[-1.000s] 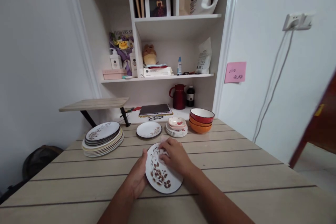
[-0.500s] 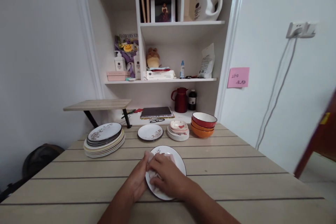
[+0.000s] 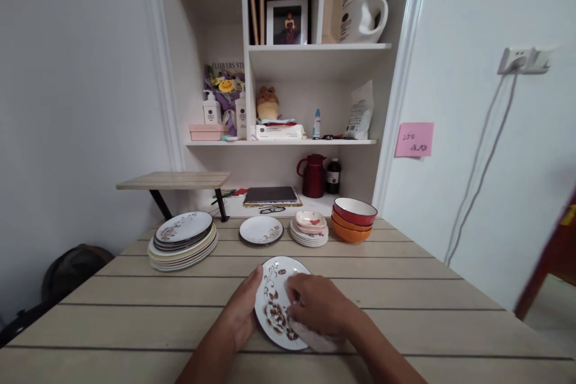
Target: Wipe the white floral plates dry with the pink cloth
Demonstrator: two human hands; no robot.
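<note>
A white plate (image 3: 284, 270) with brown flowers and a dark rim is in front of me, tilted slightly. My left hand (image 3: 243, 312) grips its left edge, the thumb along the rim. Over the plate's right side, my right hand (image 3: 320, 306) is closed on a pale, thin cloth (image 3: 315, 336). Part of the cloth hangs past the plate's lower right edge. The fingers hide some of the cloth and the right part of the plate.
Behind the plate are a flowered plate (image 3: 261, 230), small dishes on stacked saucers (image 3: 310, 239), and nested red and orange bowls (image 3: 353, 225). A tall plate stack (image 3: 184, 243) stands left, near a small raised shelf (image 3: 173, 180). A red jug (image 3: 313, 177) is at the back.
My right hand has moved with the cloth from the plate's middle to its right side, uncovering the brown flower pattern. My left hand still holds the left edge. The view has shifted slightly.
</note>
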